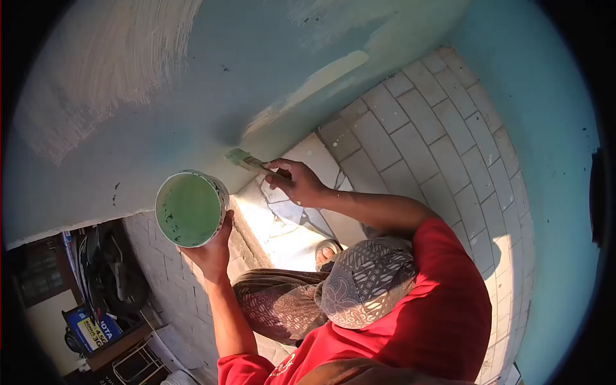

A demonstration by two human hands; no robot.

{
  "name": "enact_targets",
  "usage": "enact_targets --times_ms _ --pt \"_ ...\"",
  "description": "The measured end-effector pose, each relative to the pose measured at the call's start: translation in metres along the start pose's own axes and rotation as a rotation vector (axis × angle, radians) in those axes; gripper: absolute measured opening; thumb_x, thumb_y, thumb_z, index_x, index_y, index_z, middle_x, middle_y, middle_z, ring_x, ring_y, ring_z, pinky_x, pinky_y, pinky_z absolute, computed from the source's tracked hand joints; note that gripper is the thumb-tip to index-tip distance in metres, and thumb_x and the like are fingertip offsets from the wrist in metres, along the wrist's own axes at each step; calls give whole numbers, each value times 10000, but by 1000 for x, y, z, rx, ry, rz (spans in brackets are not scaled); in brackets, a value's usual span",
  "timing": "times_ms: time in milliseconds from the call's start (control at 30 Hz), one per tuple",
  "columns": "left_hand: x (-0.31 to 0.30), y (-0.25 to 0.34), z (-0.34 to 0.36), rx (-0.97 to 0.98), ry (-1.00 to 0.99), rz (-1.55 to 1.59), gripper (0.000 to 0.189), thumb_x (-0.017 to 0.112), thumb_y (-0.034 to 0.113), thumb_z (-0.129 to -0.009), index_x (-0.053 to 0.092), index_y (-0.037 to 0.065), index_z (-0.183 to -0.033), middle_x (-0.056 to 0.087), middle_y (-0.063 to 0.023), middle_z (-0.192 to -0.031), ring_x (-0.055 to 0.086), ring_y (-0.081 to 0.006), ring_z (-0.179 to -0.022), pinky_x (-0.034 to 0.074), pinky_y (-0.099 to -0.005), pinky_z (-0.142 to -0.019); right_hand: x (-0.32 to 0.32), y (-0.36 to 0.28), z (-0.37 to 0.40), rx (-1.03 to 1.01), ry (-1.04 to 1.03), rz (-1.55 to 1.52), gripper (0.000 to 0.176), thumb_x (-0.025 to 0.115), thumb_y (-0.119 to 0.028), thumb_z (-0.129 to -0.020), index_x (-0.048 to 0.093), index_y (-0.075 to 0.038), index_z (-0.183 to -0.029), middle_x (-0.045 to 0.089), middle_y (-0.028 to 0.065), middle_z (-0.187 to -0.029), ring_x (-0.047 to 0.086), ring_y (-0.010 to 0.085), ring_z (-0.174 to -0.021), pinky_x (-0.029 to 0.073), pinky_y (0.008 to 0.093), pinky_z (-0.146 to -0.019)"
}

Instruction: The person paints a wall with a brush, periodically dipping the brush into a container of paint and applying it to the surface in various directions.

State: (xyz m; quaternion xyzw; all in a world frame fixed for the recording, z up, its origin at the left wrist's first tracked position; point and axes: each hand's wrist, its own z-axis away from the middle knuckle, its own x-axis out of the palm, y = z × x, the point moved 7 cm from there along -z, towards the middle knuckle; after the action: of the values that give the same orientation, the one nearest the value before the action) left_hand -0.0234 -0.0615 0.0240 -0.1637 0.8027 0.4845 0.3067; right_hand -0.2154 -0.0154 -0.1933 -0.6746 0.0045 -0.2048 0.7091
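My left hand (215, 253) is wrapped round the underside and right side of a white paint bucket (222, 192), tilted so its inside shows. Pale green paint (192, 208) covers the bottom, with dark specks on the inner wall. In my right hand (297, 183) is a paintbrush (251, 162), gripped by its handle between thumb and fingers. Green paint coats the bristles, which point at the wall (212, 83) and overlap it in this view. Broad pale strokes and a light green streak (333, 69) mark that blue-grey wall.
A tiled floor (423, 138) with paint drips runs along the wall's foot. On the right stands a turquoise wall (545, 128). At lower left are a blue box (93, 328), a wire rack (138, 364) and dark clutter. My sandalled foot (326, 253) rests on sunlit tiles.
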Motion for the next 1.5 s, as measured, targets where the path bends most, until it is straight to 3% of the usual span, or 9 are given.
enact_targets --times_ms 200,433,667,767,900,967,1067,1267,1500 --pt "-6 -15 -2 -27 8 11 613 920 93 -626 652 -6 -1168 709 -86 -1087 665 -215 -948 524 -368 -927 -194 -52 5 37 340 -199 339 756 -209 -956 649 -11 -1209 685 34 -824 386 11 -533 305 203 -460" --pt "-2 -16 -3 -48 -4 49 637 918 95 -633 641 0 -1198 692 -99 -1140 653 -233 -1009 512 -370 -956 -313 -87 39 -172 835 -306 329 750 -199 -960 619 -23 -1206 677 58 -877 412 13 -537 288 199 -452" --pt "2 -8 -1 -81 6 75 634 916 87 -638 644 -3 -1203 700 -99 -1114 655 -229 -987 515 -370 -947 -112 -11 -7 -274 807 -105 232 597 -147 -1046 479 14 -1163 626 55 -780 516 75 -647 411 268 -597" --pt "5 -7 -1 -66 9 26 638 916 85 -634 645 -3 -1205 704 -93 -1097 656 -223 -971 518 -368 -938 15 20 4 -96 423 -247 176 596 -120 -1039 487 -10 -1124 619 60 -795 530 89 -690 424 283 -616" --pt "7 -8 0 -64 7 28 634 915 83 -629 649 -3 -1198 706 -92 -1093 657 -221 -958 523 -366 -925 64 29 9 -37 3 10 247 643 -157 -1023 590 22 -1184 653 59 -777 569 132 -699 460 328 -657" --pt "4 -11 2 -7 38 31 622 913 78 -626 656 -2 -1187 708 -90 -1082 660 -221 -938 530 -363 -909 28 15 6 75 -69 42 251 668 -169 -1015 620 11 -1183 665 45 -781 572 104 -699 446 295 -626" --pt "-1 -8 2 -50 21 39 618 915 77 -630 658 -4 -1185 707 -92 -1094 659 -220 -945 529 -362 -909 -93 62 -23 -57 122 -233 257 687 -152 -1003 636 15 -1192 677 31 -802 484 31 -571 355 234 -493" --pt "-3 -17 2 -91 37 70 623 920 66 -648 650 -5 -1205 703 -90 -1127 658 -217 -990 520 -361 -934 -292 6 16 -29 585 -211 217 716 -197 -976 669 -28 -1104 665 19 -821 394 13 -512 273 215 -437" --pt "-2 -19 4 -78 43 62 659 919 49 -645 636 -5 -1238 696 -94 -1158 656 -220 -1010 518 -362 -947 -297 14 11 -207 1012 -305 281 672 -175 -1008 570 -6 -1209 654 48 -829 462 46 -562 327 264 -451"
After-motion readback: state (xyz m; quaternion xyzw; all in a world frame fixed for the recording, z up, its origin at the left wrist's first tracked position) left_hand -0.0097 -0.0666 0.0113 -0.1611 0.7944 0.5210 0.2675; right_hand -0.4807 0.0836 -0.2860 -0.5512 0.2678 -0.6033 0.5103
